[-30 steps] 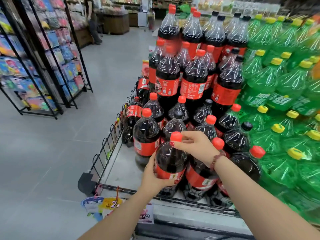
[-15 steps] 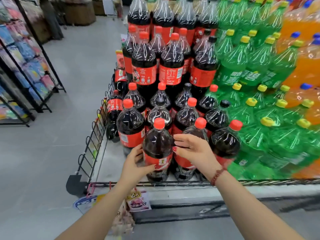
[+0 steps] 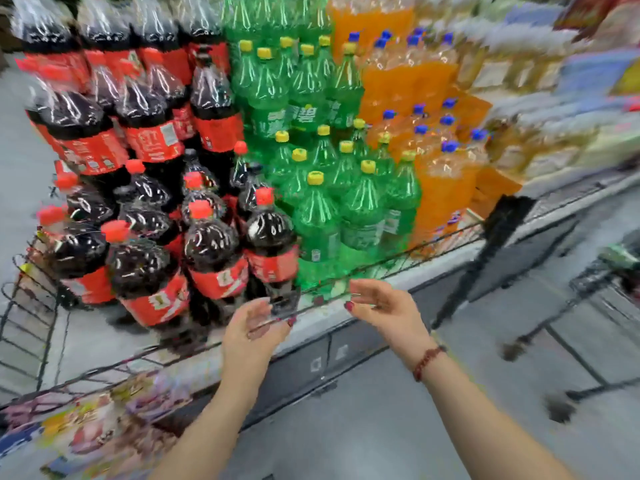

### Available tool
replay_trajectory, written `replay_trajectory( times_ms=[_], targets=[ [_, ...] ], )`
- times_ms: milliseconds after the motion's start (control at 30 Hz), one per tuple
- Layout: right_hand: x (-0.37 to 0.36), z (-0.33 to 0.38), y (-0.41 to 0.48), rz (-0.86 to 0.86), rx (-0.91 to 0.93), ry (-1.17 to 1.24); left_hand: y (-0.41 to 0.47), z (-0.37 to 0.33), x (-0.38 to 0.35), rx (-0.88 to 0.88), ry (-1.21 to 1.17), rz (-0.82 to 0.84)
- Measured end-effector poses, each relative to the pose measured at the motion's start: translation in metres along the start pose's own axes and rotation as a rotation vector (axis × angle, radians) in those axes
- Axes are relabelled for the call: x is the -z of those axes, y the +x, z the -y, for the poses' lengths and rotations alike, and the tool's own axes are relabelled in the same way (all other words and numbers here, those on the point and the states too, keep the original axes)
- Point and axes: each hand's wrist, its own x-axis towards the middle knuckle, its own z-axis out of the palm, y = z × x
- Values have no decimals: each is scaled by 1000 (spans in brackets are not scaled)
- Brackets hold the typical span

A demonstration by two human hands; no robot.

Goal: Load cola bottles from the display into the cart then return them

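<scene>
We held our left hand (image 3: 255, 329) and right hand (image 3: 385, 306) empty, fingers loosely spread, at the wire rail (image 3: 415, 251); the cola bottles (image 3: 214, 251) stood behind it, best gripped, we judged, at neck and body.

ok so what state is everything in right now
left hand, open, holding nothing
right hand, open, holding nothing
cola bottles, upright, caps on
green bottles, upright, caps on
orange bottles, upright, caps on
cart, blurred, load unclear
</scene>
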Motion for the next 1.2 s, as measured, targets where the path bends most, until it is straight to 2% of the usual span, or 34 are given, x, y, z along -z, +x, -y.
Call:
replay_trajectory(
  times_ms=[333, 633, 800, 967, 1200],
  targets=[
    [217, -7, -118, -414, 25, -48, -99, -15, -217, 20, -23, 422],
    [361, -17, -177, -810, -4, 1, -144, -15, -399, -15, 31, 794],
    [445, -26, -172, -942, -37, -4, -154, -3, -506, -40, 56, 954],
    [530, -28, -148, -1032, -111, 11, -142, 4, -616, -11, 78, 1058],
    [632, -28, -127, -1123, -156, 26, -137, -5, -734, 15, 115, 1161]
  ],
)
